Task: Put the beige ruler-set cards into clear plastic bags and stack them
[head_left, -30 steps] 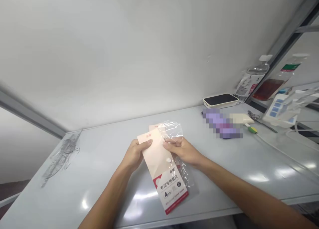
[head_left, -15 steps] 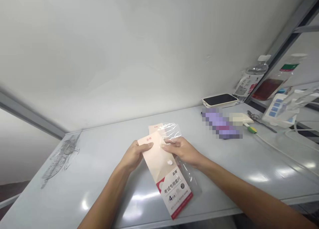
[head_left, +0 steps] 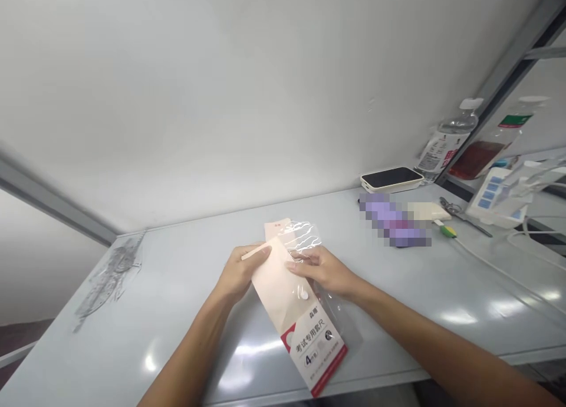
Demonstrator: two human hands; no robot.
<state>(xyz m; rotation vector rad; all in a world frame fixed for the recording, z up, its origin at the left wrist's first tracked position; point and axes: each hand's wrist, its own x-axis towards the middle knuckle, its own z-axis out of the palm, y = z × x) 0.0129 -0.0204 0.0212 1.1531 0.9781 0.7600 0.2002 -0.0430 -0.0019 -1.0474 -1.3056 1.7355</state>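
Observation:
A pale pink ruler-set packaging card, with a red-and-white printed lower end, slants across the middle above the desk. My left hand pinches its upper left edge, thumb on top. On the card's right side, my right hand is closed with its thumb on the front and fingers behind. A clear plastic sleeve shows behind and around my right fingers. A second pale card peeks out behind the first. A white snap button sits near the middle of the front card.
Clear rulers lie at the desk's left end. To the right are a phone, a blurred purple item, scissors and a white cable. A water bottle and a bottle of dark red liquid stand behind.
The front card's upper end has tipped, and its printed top marking no longer shows. Its lower end has shifted slightly right and down. Both hands keep their hold.

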